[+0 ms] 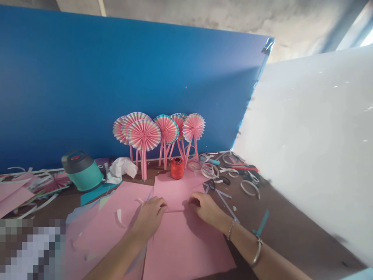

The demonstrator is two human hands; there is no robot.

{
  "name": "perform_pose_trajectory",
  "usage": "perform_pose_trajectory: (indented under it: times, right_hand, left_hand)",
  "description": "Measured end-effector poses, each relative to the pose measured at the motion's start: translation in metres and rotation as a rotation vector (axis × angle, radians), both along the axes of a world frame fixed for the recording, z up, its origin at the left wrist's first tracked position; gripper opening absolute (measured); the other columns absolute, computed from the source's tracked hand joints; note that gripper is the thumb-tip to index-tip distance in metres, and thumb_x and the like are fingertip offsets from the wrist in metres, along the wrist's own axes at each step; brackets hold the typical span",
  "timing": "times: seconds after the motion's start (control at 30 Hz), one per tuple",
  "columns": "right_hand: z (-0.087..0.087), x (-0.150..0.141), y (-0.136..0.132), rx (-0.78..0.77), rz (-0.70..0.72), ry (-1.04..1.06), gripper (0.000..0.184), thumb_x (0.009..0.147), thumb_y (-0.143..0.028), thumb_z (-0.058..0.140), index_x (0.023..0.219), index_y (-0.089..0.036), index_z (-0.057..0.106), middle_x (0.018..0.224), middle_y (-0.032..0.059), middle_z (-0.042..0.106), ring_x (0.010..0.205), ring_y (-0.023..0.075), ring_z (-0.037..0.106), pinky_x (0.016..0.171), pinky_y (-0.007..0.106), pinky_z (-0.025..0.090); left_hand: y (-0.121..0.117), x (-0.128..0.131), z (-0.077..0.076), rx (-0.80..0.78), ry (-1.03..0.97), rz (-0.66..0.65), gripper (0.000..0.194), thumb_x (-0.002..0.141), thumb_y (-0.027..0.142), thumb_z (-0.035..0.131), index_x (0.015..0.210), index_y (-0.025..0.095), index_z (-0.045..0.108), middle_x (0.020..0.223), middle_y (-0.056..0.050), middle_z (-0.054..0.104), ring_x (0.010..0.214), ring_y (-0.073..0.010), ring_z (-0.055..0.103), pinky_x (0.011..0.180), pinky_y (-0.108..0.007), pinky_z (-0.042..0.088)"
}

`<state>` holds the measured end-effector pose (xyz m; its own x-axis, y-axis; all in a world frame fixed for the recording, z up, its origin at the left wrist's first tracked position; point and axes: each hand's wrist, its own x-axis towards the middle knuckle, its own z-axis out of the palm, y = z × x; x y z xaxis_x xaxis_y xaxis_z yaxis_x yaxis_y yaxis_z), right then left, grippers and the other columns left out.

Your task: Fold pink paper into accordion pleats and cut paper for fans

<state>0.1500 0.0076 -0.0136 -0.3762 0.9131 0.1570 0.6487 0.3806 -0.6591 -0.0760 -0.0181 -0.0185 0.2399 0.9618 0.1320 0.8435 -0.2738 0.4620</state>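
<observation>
A pink sheet of paper [186, 245] lies before me, with a crease or folded edge running across it between my hands. My left hand [151, 214] has its fingers curled onto the left end of that edge. At the right end, my right hand [205, 208] pinches the paper with thumb and bent fingers. Just beyond the hands, a red spool of thread [177, 171] stands on the paper. To the left, more pink sheets [107, 217] are spread in a loose pile, partly under my left forearm.
Several pleated pink paper fans [144, 135] stand against the blue board [131, 70]. A teal container with a dark lid [83, 171] and crumpled white material [122, 169] sit at the left. Paper strips [210, 171], scissors [214, 182] and a red-handled tool [247, 168] lie back right.
</observation>
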Motion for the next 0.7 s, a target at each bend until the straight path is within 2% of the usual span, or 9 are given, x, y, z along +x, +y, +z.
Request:
perform_pose_trajectory:
  times: [0.33,0.5,0.6,0.7]
  right_hand:
    - [-0.001,-0.001,-0.001,0.038,0.028,-0.041,0.013,0.073,-0.005,0.052,0.076,-0.016,0.059,0.075,0.0035,0.063,0.068,0.0149,0.055,0.062,0.024,0.037]
    - [-0.005,-0.001,-0.002,0.056,0.022,-0.059,0.013,0.078,-0.006,0.051,0.081,-0.015,0.058,0.08,0.0048,0.062,0.073,0.0158,0.055,0.066,0.026,0.038]
    - [-0.004,0.0,-0.006,0.082,0.038,-0.094,0.014,0.082,-0.008,0.048,0.088,-0.016,0.058,0.087,0.0055,0.06,0.074,0.0151,0.054,0.067,0.026,0.039]
    - [-0.001,-0.001,-0.012,0.171,0.073,-0.248,0.021,0.081,-0.004,0.047,0.093,-0.017,0.059,0.094,0.0064,0.058,0.083,0.0173,0.052,0.07,0.028,0.037]
  left_hand:
    - [0.001,0.001,0.001,-0.019,0.025,0.005,0.017,0.086,0.018,0.042,0.082,0.021,0.059,0.085,-0.001,0.064,0.087,-0.0174,0.058,0.078,-0.029,0.038]
    - [-0.002,0.003,0.004,-0.017,0.107,0.044,0.021,0.089,0.018,0.038,0.084,0.021,0.059,0.089,-0.002,0.059,0.085,-0.0167,0.057,0.076,-0.03,0.038]
    - [-0.005,0.005,0.007,0.03,0.206,0.054,0.023,0.09,0.018,0.037,0.087,0.021,0.06,0.092,-0.003,0.058,0.088,-0.0188,0.055,0.077,-0.033,0.037]
    - [-0.008,0.006,0.009,0.146,0.318,0.002,0.027,0.087,0.012,0.04,0.1,0.023,0.061,0.096,-0.005,0.057,0.092,-0.0214,0.051,0.078,-0.035,0.036]
